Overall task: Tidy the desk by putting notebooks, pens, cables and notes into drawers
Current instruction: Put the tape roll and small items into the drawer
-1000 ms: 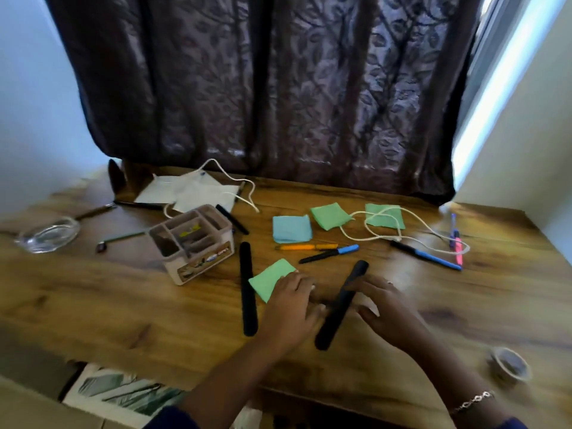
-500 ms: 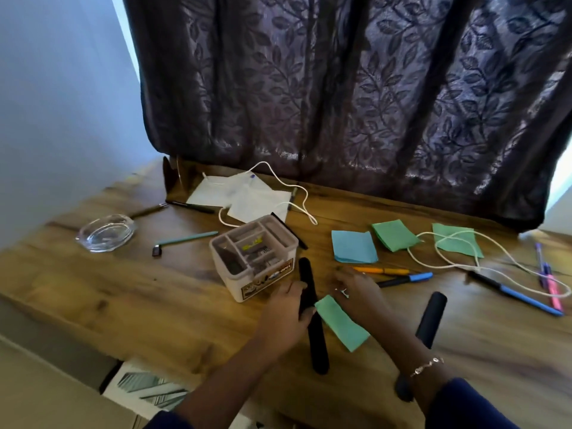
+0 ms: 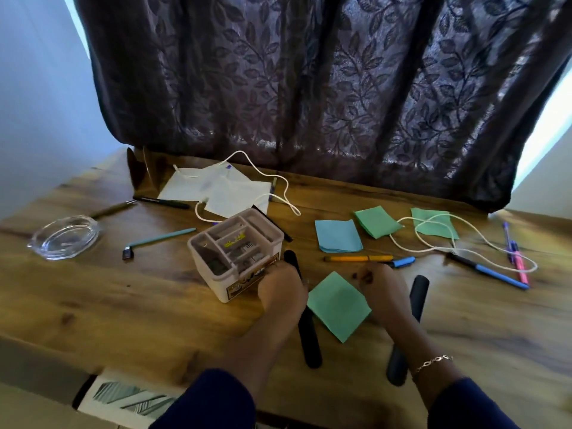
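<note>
Green note [image 3: 337, 305] lies flat on the wooden desk [image 3: 123, 305], near its front edge, between the person's two hands. The left hand [image 3: 281, 292] rests over a black stick [image 3: 309, 342] that lies on the desk, its fingers up against the near corner of a white organiser box [image 3: 244, 283]; whether it grips anything cannot be told. The right hand [image 3: 385, 295], a bracelet [image 3: 433, 362] on its wrist, has its fingertips at the note's far corner, too blurred to tell if they pinch it or only touch it. A second black stick [image 3: 418, 298] lies just beside that hand on the outer side.

Past the hands lie an orange pen [image 3: 356, 258] and a blue-capped pen [image 3: 402, 262], end to end. Behind them sit a blue note [image 3: 338, 236] and two more green notes [image 3: 376, 221] [image 3: 433, 226], with a looped white cable [image 3: 430, 250] lying across the right one. Right of the loop are a black-and-blue pen [image 3: 489, 271] and a pink pen [image 3: 521, 269].

On the left side lie a teal pen [image 3: 161, 238] and a glass dish [image 3: 63, 236]. Farther back, white papers [image 3: 216, 190] lie under another white cord [image 3: 266, 176], in front of a dark leaf-patterned curtain [image 3: 309, 88].
</note>
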Available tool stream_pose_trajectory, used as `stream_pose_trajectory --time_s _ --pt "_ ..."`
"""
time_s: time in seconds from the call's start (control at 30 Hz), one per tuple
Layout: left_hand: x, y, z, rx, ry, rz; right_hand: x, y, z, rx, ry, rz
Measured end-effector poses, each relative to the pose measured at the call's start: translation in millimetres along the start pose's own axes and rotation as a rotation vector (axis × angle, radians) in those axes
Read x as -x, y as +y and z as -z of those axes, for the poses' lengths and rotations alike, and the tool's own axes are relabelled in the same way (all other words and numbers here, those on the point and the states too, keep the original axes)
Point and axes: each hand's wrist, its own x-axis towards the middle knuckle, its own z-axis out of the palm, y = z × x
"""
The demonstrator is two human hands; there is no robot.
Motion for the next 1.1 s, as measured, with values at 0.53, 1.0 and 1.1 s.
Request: stream_pose_trajectory --time_s 0.53,1.0,1.1 --pt "-5 22 2 0.003 -0.048 0.152 20 48 17 -0.024 -0.012 -0.387" --pt "28 42 36 0.436 0.173 0.06 20 96 43 -0.351 0.072 -0.475" --pt "36 71 28 0.756 -0.001 -0.002 26 116 55 -0.509 0.079 -0.491"
